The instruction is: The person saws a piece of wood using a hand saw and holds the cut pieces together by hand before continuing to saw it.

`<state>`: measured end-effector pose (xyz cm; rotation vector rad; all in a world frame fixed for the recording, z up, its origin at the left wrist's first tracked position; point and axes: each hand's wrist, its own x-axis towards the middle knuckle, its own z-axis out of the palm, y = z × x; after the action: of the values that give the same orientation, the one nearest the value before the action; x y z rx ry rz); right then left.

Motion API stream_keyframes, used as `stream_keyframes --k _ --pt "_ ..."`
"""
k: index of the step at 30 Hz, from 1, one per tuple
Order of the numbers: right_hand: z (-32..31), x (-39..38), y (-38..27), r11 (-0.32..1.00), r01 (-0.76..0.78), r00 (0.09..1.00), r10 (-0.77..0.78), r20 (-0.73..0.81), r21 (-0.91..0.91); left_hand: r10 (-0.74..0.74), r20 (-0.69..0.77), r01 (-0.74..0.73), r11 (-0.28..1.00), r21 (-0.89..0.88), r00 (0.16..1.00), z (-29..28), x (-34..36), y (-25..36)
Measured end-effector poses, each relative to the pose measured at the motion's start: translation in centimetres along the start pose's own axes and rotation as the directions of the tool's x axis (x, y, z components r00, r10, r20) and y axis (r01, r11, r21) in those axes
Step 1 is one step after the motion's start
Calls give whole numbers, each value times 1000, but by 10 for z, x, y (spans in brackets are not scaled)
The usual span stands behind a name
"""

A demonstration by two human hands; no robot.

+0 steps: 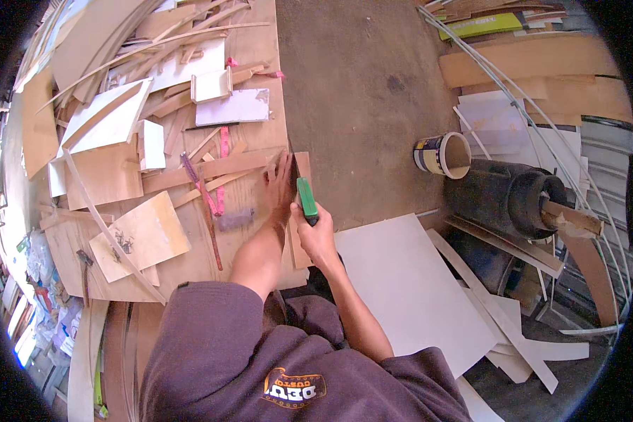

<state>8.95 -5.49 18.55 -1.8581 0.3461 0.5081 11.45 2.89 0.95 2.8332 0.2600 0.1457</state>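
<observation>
My right hand [316, 235] is closed round a green-handled tool [305, 195] at the right edge of the wooden worktable. A thin dark line, perhaps its blade, runs forward from the handle; the exact kind of tool is unclear. Beside it, my left hand [279, 184] rests with fingers stretched out over the end of a long wooden strip [218, 166] lying across the table. A narrow upright piece of wood [302, 164] stands just right of the tool's front. Pink tape [224, 141] and a thin reddish-brown rod [209, 200] lie left of my left hand.
Wood offcuts [169, 42] and white-faced panels [109, 116] crowd the left of the table [211, 257]. To the right are a paint bucket [443, 155], a black cylinder [499, 200], a large white sheet [408, 281] and long thin strips [496, 309]. Brown floor [359, 84] lies ahead.
</observation>
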Motion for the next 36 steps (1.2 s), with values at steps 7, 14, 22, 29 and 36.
stream_keyframes --k 7,14,22,29,36 --pt "-33 -61 -15 986 -168 985 168 34 9 -50 -8 49 994 -97 999 -3 5 -2" --pt "-13 -50 -13 996 -19 1000 21 -19 91 -80 81 89 988 -124 994 -3 1 -4" --pt "3 19 17 998 8 1000 -7 9 -58 -81 16 83 979 -185 997 -1 8 4" --pt "-12 7 25 996 -89 996 89 -3 -25 -43 61 55 974 -218 997 -8 7 5" --pt "-10 -32 32 997 9 1000 -9 0 -74 -74 60 80 991 -105 995 -2 -1 -3"
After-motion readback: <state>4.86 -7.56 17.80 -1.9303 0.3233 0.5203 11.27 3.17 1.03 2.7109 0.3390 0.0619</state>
